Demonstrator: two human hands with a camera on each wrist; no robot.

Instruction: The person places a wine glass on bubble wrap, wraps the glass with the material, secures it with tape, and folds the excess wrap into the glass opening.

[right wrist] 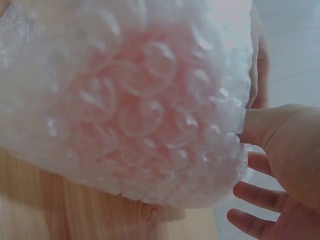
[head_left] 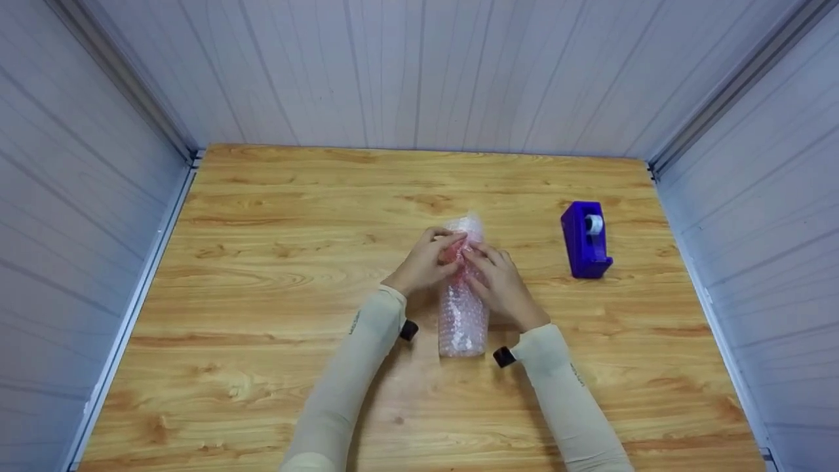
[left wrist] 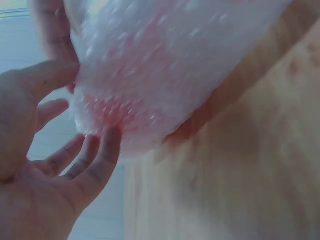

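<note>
A roll-shaped bundle of clear bubble wrap point(head_left: 463, 324) lies lengthwise on the wooden table, around something pinkish-red point(right wrist: 145, 95) whose kind cannot be made out through the bubbles. My left hand point(head_left: 423, 267) grips the wrap from its left side near the far end, thumb and fingers bent around it. From the other side my right hand point(head_left: 505, 287) pinches the wrap's upper layer, its fingertips close to the left ones. Both wrist views show thumbs at the edge of the film; in the left one, fingertips point(left wrist: 112, 137) press on the bubbles.
A blue tape dispenser point(head_left: 585, 242) with a white tape roll point(head_left: 594, 225) stands to the right of the bundle. Pale panel walls point(head_left: 419, 72) enclose the wooden table point(head_left: 275, 282) at the back and both sides.
</note>
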